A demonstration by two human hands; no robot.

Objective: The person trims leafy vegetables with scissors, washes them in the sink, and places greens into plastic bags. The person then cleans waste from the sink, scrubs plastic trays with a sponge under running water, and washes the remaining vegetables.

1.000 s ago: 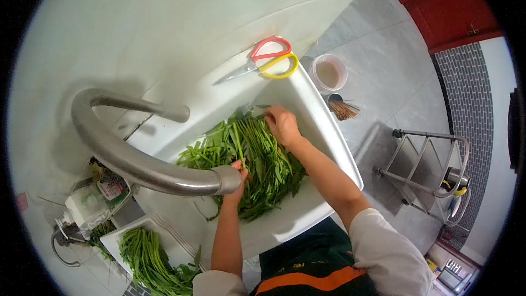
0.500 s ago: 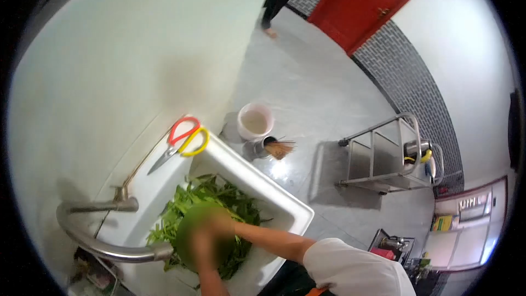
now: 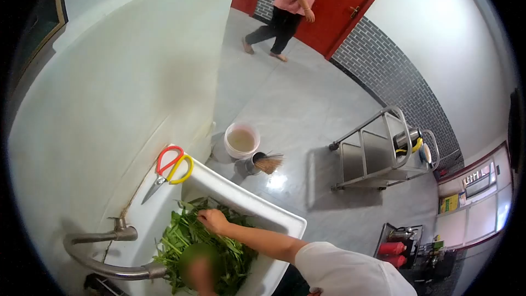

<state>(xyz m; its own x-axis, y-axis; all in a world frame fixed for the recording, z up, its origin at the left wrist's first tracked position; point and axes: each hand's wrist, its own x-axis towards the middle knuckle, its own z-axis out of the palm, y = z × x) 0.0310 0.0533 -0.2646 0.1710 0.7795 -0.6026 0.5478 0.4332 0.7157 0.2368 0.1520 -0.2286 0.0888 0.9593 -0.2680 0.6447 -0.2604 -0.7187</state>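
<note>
Long-stemmed leafy greens [image 3: 183, 235] lie heaped in the white sink [image 3: 271, 206]. My right hand [image 3: 212, 221] is at the heap's upper edge, fingers curled closed against the stems and leaves. Lower down, my left hand [image 3: 200, 271] is over the greens, but a round blur hides its fingers. Scissors [image 3: 170, 167] with one red and one yellow handle rest on the sink's back corner. A metal faucet [image 3: 118, 270] reaches over the sink beside the greens.
A white bucket [image 3: 241, 140] and a metal container with thin brown sticks [image 3: 268, 163] stand on the floor beyond the sink. A metal trolley [image 3: 378, 156] is at right. A person [image 3: 290, 8] in a pink top walks near the red door [image 3: 342, 5].
My hands, together over the greens before, are now apart: the right one is farther up the heap, the left one lower. The view has shifted, and the person in pink shows more fully.
</note>
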